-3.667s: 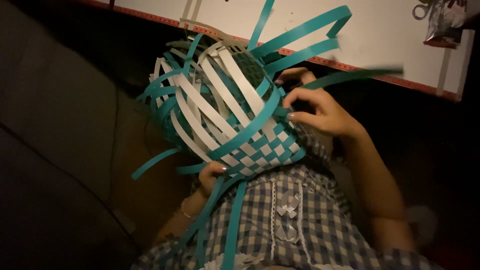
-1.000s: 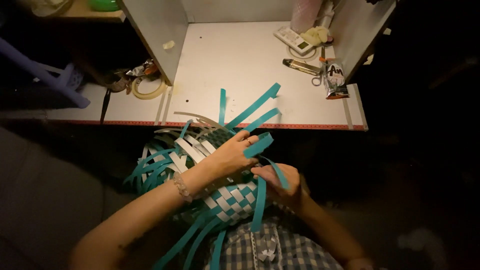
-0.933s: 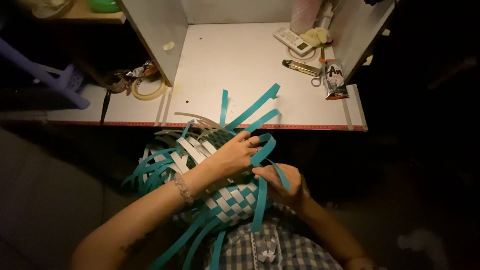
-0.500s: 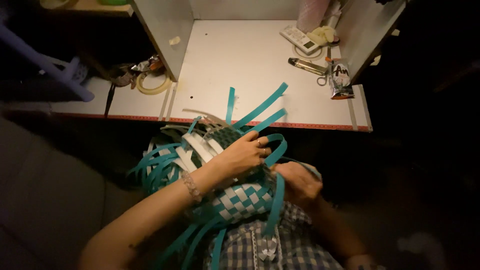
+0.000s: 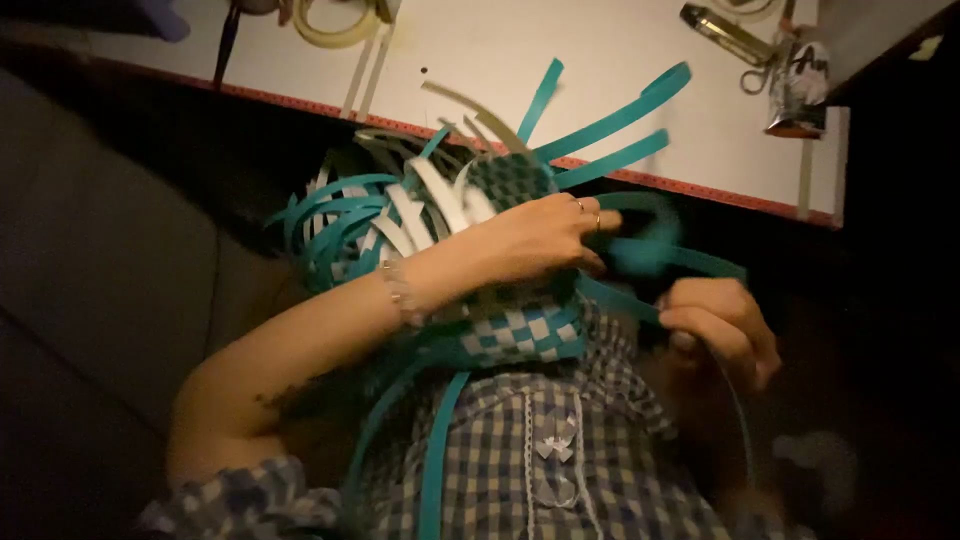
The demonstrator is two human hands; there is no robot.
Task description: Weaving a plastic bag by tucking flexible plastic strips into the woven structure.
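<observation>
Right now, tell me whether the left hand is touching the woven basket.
Touching. The head view shows the left hand lying flat across the woven basket, fingers pressed onto its teal and white strips.

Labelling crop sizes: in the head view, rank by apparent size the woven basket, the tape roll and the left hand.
1. Woven basket, teal and white strips: largest by far.
2. Left hand, pressed on the basket.
3. Tape roll on the white table: smallest, but cut by the frame edge and farther from the camera, so 2 against 3 is unsure.
</observation>
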